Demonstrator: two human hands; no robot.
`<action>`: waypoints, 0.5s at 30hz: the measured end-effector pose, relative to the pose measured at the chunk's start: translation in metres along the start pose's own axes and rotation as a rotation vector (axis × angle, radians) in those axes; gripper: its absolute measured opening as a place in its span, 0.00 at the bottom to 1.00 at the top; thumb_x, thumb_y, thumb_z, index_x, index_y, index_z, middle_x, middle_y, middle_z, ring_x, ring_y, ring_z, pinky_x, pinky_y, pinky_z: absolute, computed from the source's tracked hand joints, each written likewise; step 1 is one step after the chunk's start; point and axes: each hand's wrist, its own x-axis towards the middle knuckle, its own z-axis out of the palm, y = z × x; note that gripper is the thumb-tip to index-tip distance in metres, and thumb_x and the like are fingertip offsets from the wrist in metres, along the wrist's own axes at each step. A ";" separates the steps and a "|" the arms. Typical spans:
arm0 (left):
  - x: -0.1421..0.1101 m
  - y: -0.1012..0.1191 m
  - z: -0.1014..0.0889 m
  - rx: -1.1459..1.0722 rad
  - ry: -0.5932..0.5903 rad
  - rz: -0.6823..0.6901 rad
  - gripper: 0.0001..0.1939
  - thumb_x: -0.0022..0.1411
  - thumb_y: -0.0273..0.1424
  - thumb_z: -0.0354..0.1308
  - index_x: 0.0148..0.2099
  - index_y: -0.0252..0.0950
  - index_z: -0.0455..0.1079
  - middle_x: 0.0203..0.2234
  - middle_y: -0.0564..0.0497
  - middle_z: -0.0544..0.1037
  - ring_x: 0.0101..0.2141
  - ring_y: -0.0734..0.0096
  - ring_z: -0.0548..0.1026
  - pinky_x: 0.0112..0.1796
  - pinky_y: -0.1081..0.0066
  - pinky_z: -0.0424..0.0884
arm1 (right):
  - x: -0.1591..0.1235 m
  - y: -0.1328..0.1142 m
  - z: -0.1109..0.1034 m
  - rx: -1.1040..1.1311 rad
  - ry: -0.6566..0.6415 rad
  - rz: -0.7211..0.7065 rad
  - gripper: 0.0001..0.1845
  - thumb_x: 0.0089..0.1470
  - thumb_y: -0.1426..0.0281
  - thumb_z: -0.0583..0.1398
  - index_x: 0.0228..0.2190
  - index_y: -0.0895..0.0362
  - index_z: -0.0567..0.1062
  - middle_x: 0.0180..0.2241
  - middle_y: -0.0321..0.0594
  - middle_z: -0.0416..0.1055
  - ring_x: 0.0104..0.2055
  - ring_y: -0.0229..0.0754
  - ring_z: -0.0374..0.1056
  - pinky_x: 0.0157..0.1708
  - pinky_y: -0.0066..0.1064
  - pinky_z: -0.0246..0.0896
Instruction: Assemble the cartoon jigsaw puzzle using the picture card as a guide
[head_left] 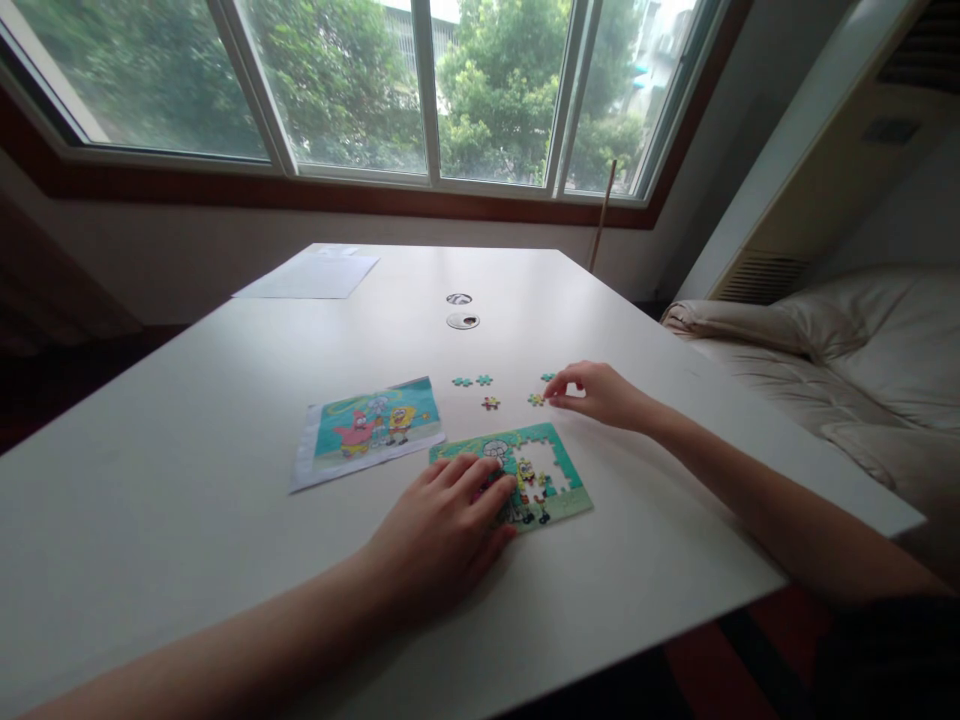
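Observation:
A jigsaw puzzle with a cartoon picture lies on the white table, with a gap in its right part where bare table shows. My left hand rests flat on the puzzle's left side, fingers a little apart, covering part of the picture. My right hand is curled in a pinch, thumb and forefinger at the edge of a yellow-green puzzle piece. Just beyond those fingertips lies a green piece. Other loose pieces are a pink and yellow one and two green ones to the left.
A paper sheet with the cartoon picture lies left of the puzzle. Two round discs lie farther back on the table. White papers are at the far left corner. A pale sofa stands to the right.

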 end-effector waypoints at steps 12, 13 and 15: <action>0.001 0.001 0.000 0.022 -0.023 -0.006 0.15 0.63 0.33 0.47 0.51 0.36 0.64 0.45 0.43 0.70 0.44 0.55 0.67 0.43 0.55 0.64 | 0.010 0.016 0.011 -0.013 0.009 -0.007 0.10 0.46 0.64 0.63 0.32 0.54 0.79 0.34 0.42 0.73 0.38 0.41 0.67 0.42 0.33 0.58; 0.001 0.001 0.000 0.025 -0.024 -0.007 0.15 0.63 0.33 0.48 0.51 0.37 0.64 0.45 0.43 0.70 0.44 0.55 0.67 0.43 0.55 0.64 | 0.011 0.015 0.010 -0.002 -0.008 -0.009 0.10 0.46 0.65 0.62 0.32 0.54 0.79 0.34 0.42 0.73 0.38 0.41 0.67 0.41 0.32 0.58; 0.001 0.001 0.000 0.028 -0.015 -0.008 0.15 0.63 0.33 0.48 0.51 0.37 0.64 0.45 0.43 0.70 0.44 0.55 0.68 0.43 0.56 0.64 | 0.014 0.015 0.009 0.018 -0.048 -0.009 0.09 0.45 0.67 0.62 0.31 0.56 0.78 0.34 0.41 0.73 0.37 0.41 0.66 0.39 0.30 0.58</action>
